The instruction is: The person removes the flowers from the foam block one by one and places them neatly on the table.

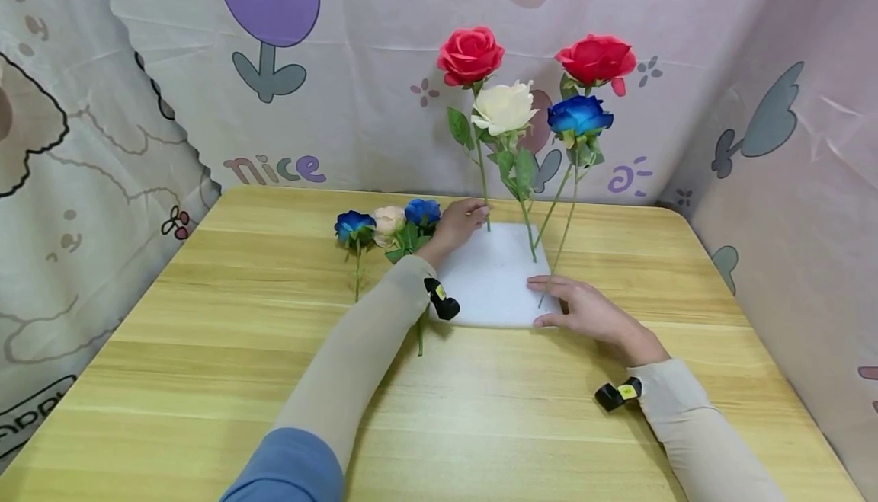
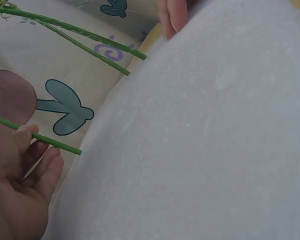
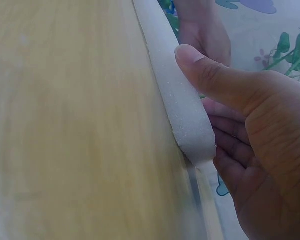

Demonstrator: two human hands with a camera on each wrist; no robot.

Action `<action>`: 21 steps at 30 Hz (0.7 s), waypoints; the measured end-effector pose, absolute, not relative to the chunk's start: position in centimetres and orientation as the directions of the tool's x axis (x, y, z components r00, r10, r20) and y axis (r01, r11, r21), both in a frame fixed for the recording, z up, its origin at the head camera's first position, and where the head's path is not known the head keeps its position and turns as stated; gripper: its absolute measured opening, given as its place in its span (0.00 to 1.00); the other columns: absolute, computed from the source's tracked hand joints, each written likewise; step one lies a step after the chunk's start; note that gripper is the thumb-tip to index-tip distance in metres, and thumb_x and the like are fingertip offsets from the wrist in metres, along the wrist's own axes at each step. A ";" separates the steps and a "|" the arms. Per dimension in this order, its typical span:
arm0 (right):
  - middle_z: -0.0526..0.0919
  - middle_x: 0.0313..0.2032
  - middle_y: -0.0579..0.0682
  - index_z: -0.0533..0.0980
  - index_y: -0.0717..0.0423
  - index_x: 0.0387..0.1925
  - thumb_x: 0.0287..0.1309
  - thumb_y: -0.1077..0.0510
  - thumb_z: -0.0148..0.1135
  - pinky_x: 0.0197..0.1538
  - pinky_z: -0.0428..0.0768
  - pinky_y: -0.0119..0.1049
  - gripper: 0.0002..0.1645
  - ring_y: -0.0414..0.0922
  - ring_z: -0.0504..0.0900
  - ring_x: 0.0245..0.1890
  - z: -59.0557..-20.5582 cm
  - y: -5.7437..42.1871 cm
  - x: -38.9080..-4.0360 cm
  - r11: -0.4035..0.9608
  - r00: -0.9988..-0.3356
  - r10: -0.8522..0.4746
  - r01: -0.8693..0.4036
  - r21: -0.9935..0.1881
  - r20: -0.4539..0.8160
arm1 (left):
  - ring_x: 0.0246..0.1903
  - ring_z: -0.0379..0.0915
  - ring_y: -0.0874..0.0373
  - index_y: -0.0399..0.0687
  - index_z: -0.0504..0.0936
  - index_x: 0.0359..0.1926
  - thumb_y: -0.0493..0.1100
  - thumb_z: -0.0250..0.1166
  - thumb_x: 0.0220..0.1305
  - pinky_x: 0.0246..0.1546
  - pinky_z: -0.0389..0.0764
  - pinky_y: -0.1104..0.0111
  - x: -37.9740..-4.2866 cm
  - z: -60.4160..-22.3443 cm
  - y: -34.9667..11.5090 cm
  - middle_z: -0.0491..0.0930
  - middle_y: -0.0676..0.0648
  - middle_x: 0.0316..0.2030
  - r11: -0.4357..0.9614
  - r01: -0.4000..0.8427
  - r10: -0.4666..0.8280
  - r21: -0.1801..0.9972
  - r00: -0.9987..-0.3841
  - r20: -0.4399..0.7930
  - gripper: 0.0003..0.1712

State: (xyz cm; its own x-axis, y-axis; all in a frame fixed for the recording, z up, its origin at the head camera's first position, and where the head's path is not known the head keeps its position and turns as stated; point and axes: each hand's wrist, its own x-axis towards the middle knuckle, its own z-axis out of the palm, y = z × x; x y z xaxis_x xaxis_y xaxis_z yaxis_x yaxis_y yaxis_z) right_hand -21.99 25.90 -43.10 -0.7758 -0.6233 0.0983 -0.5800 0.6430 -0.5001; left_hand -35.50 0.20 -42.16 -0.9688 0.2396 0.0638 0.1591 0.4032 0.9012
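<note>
Pinching rose stem (image 2: pixel 67 148), L fingers (image 2: pixel 49 172); R fingers (image 1: pixel 565 289) & thumb apart at wht board (image 1: pixel 487 281) edge; tips part-hidden, R-wrist view

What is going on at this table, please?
A person handles a red rose and a white board. The left hand pinches the rose's stem at the board's far edge; whether it is fixed there is unclear. The right hand holds the near right corner. A white rose, a blue rose and another red rose stand above the board. Two blue flowers and a pale one lie on the table, to the left.
</note>
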 end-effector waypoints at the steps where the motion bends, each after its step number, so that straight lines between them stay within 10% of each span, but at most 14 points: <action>1: 0.72 0.64 0.51 0.72 0.60 0.64 0.53 0.41 0.70 0.66 0.67 0.53 0.42 0.55 0.68 0.66 -43.1 25.9 -22.0 0.642 -0.775 -0.624 -0.580 -0.501 0.099 | 0.48 0.79 0.56 0.46 0.80 0.57 0.49 0.53 0.76 0.47 0.80 0.73 -35.6 -42.2 0.3 0.81 0.47 0.48 0.399 0.158 0.234 0.903 -0.970 0.067 0.19; 21: 0.72 0.65 0.52 0.72 0.59 0.65 0.54 0.41 0.70 0.66 0.66 0.53 0.42 0.55 0.67 0.66 -43.0 25.8 -21.9 0.638 -0.769 -0.631 -0.587 -0.498 0.098 | 0.51 0.79 0.53 0.36 0.80 0.57 0.43 0.56 0.74 0.47 0.81 0.71 -36.3 -42.9 1.5 0.82 0.42 0.50 0.232 0.086 0.216 0.969 -0.976 0.035 0.19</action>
State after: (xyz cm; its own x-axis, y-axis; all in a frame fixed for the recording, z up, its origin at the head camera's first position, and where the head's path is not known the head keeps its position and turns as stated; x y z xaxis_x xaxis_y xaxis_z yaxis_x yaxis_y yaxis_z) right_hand -21.95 25.78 -43.01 -0.7694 -0.6311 0.0984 -0.5872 0.6383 -0.4978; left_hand -36.28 1.53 -42.93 -0.9758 0.2158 0.0347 0.0859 0.2322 0.9689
